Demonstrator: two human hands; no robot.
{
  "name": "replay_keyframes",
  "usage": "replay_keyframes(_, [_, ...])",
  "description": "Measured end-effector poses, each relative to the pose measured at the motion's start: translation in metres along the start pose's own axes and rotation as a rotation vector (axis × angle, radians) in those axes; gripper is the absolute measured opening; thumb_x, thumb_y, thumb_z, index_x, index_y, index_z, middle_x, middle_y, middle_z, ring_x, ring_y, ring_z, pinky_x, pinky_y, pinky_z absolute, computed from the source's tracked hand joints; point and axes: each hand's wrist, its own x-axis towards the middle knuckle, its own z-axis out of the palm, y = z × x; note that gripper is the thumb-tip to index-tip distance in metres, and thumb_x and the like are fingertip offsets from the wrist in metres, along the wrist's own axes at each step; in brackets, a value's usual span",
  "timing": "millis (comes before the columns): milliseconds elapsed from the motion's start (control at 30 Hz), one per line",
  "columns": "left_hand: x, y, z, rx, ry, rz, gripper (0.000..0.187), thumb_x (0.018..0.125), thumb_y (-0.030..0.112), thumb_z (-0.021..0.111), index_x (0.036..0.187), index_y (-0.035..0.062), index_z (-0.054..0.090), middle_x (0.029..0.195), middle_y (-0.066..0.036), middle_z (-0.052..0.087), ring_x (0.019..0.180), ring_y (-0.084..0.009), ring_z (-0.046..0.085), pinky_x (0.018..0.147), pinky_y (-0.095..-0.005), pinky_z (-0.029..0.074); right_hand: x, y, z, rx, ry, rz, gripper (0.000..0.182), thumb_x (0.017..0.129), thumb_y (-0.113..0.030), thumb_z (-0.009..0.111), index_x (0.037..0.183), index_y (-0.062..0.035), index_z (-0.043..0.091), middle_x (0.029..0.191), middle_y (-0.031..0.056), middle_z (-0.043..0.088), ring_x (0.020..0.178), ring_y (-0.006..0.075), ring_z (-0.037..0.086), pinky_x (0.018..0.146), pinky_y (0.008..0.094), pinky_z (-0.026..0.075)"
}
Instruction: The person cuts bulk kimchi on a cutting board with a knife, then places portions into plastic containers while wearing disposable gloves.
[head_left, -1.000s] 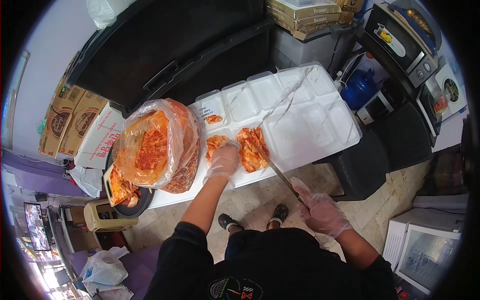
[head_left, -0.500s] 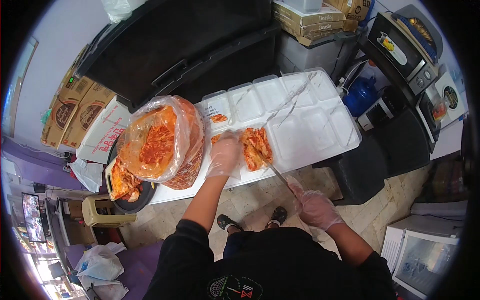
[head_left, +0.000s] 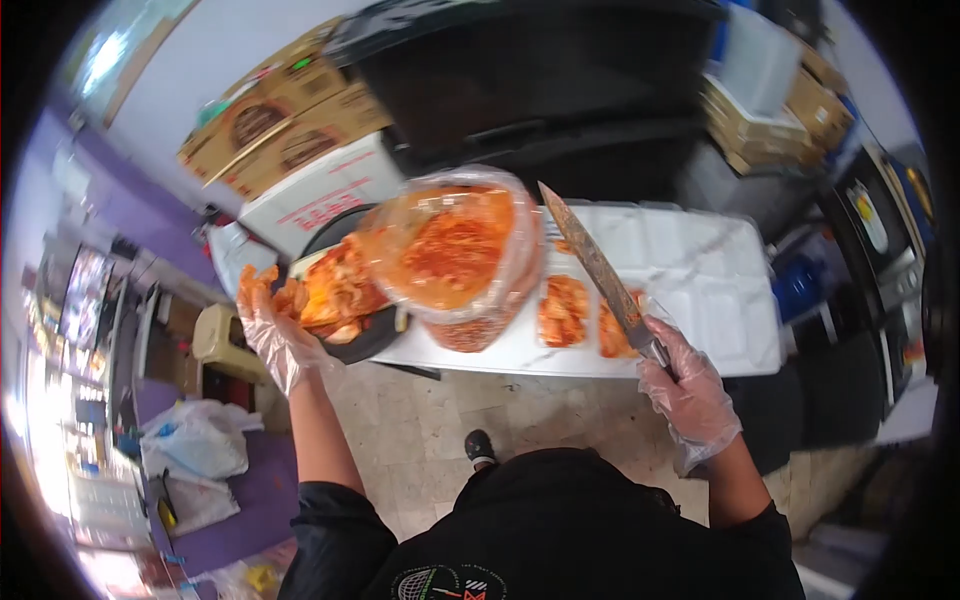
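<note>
My left hand (head_left: 272,325), in a clear plastic glove, is at the left beside the heap of kimchi (head_left: 335,290) on a board over a dark round tray (head_left: 375,335). Its fingers are spread and stained red. My right hand (head_left: 690,385), gloved too, grips the handle of a long knife (head_left: 595,265), whose sauce-smeared blade points up and left over the containers. Between my hands stands a large open plastic bag of kimchi (head_left: 460,245). Right of the bag, one container of kimchi (head_left: 563,312) shows fully; another (head_left: 613,335) is partly behind the knife.
Clear plastic containers (head_left: 700,300) cover the right of the white table (head_left: 480,362). Cardboard boxes (head_left: 285,120) stand behind at the left, a large black chest (head_left: 530,80) behind the table. A beige stool (head_left: 220,335) and plastic bags (head_left: 195,440) are at the left.
My left hand has moved from the containers to the kimchi heap at the left. The knife is lifted out of the container, blade raised. The view has turned left.
</note>
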Motion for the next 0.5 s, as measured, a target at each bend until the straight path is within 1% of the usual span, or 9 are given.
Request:
replay_keyframes(67, [0.041,-0.016,-0.065,-0.003,0.084,-0.066,0.054,0.092,0.024,0.063,0.140,0.0131,0.043,0.101,-0.007,0.062,0.081,-0.0213,0.065,0.056,-0.0267,0.050,0.021,-0.020,0.035,0.116,-0.185,-0.025,0.053,0.094,-0.008,0.059,0.143,-0.0047,0.042,0.099,0.0122,0.064,0.078,0.0174,0.061,0.076,0.0309,0.050])
replay_keyframes(100, [0.055,-0.030,-0.101,0.095,0.093,-0.079,0.056,0.092,0.024,0.064,0.142,0.0176,0.041,0.107,-0.008,0.059,0.078,-0.0216,0.064,0.063,-0.0292,0.055,0.033,-0.026,0.057,0.120,-0.232,-0.056,0.053,0.094,-0.008,0.059,0.143,-0.0047,0.042,0.099,0.0122,0.064,0.078,0.0174,0.061,0.076,0.0309,0.050])
replay_keyframes(200, [0.077,-0.057,-0.165,0.150,0.084,-0.256,0.064,0.095,0.026,0.058,0.150,0.0275,0.027,0.136,-0.012,0.043,0.090,-0.0297,0.060,0.063,-0.0416,0.058,0.069,-0.027,0.131,-0.167,-0.451,-0.144,0.052,0.096,-0.018,0.057,0.144,-0.0039,0.041,0.137,0.0240,0.054,0.128,0.0311,0.054,0.106,0.0353,0.040])
replay_keyframes(233, [0.082,-0.063,-0.175,0.180,0.095,-0.330,0.063,0.097,0.028,0.056,0.151,0.0294,0.024,0.144,-0.012,0.039,0.090,-0.0289,0.060,0.061,-0.0400,0.058,0.082,-0.020,0.162,-0.187,-0.464,-0.206,0.054,0.096,-0.022,0.056,0.143,-0.0020,0.041,0.137,0.0258,0.052,0.128,0.0369,0.052,0.107,0.0388,0.039])
replay_keyframes(267, [0.091,-0.078,-0.191,0.182,0.076,-0.394,0.064,0.096,0.030,0.058,0.151,0.0300,0.024,0.146,-0.012,0.038,0.091,-0.0269,0.060,0.059,-0.0377,0.058,0.094,-0.006,0.195,-0.188,-0.467,-0.210,0.054,0.096,-0.022,0.056,0.143,-0.0020,0.041,0.137,0.0258,0.052,0.128,0.0369,0.052,0.107,0.0388,0.039])
replay_keyframes(333, [0.107,-0.107,-0.211,0.220,-0.002,-0.542,0.066,0.096,0.030,0.060,0.151,0.0286,0.025,0.140,-0.011,0.043,0.089,-0.0241,0.060,0.059,-0.0345,0.057,0.120,0.023,0.261,-0.292,-0.355,-0.454,0.054,0.095,-0.020,0.057,0.144,-0.0038,0.041,0.139,0.0243,0.052,0.123,0.0338,0.057,0.104,0.0403,0.043])
replay_keyframes(367, [0.117,-0.118,-0.214,0.217,0.006,-0.552,0.066,0.096,0.030,0.060,0.151,0.0286,0.025,0.140,-0.011,0.043,0.089,-0.0241,0.060,0.059,-0.0345,0.057,0.132,0.029,0.288,-0.300,-0.363,-0.447,0.054,0.095,-0.020,0.057,0.144,-0.0038,0.041,0.139,0.0243,0.052,0.123,0.0338,0.057,0.104,0.0403,0.043])
replay_keyframes(433, [0.137,-0.145,-0.215,0.286,-0.227,-0.643,0.069,0.095,0.030,0.064,0.152,0.0260,0.024,0.130,-0.010,0.047,0.087,-0.0209,0.059,0.061,-0.0335,0.058,0.153,0.034,0.337,-0.458,-0.169,-0.437,0.057,0.093,-0.018,0.055,0.145,-0.0028,0.038,0.137,0.0276,0.051,0.122,0.0424,0.054,0.105,0.0452,0.042])
replay_keyframes(500, [0.154,-0.169,-0.206,0.258,-0.300,-0.639,0.071,0.094,0.030,0.065,0.153,0.0232,0.024,0.123,-0.009,0.050,0.088,-0.0195,0.059,0.064,-0.0334,0.057,0.175,0.028,0.369,-0.454,-0.107,-0.368,0.058,0.093,-0.017,0.054,0.146,-0.0029,0.036,0.136,0.0285,0.051,0.119,0.0442,0.055,0.103,0.0465,0.043])
